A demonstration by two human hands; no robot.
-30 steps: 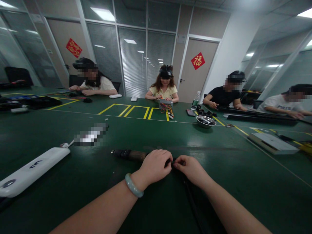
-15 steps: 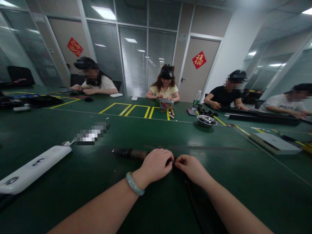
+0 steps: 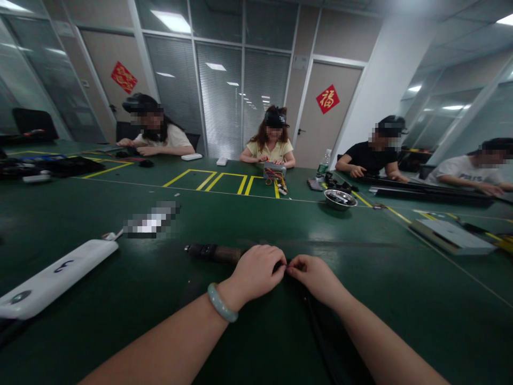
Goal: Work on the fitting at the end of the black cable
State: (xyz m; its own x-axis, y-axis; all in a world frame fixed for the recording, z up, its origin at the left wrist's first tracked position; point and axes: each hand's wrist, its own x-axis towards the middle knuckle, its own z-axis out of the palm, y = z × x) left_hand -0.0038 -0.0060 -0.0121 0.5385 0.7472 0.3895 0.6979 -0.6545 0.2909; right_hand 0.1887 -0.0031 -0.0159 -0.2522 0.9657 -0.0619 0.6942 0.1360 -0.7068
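My left hand [image 3: 258, 270], with a pale green bangle [image 3: 221, 303] on its wrist, is bent with thumb and forefinger pinched together. Close beside it, my right hand [image 3: 315, 275] also pinches, the fingertips of both hands almost meeting. Whatever lies between them is too small and dark to make out. Under and left of my left hand lies a dark stick-shaped tool [image 3: 220, 253] with a metal tip and brownish grip; its right end is hidden. A long black strip or cord [image 3: 316, 326] runs from below my right hand toward me.
On the green table [image 3: 192, 342], a white power bank [image 3: 60, 278] marked 3 lies left, cabled to a blurred-out device [image 3: 150, 220]. Farther off are a metal bowl [image 3: 340, 199], a bundle of wires [image 3: 276, 179] and a flat grey box [image 3: 452, 235]. Several people sit across.
Both hands stay nearly in place; the pinched fingertips shift very slightly to the right. The tool on the table has not moved.
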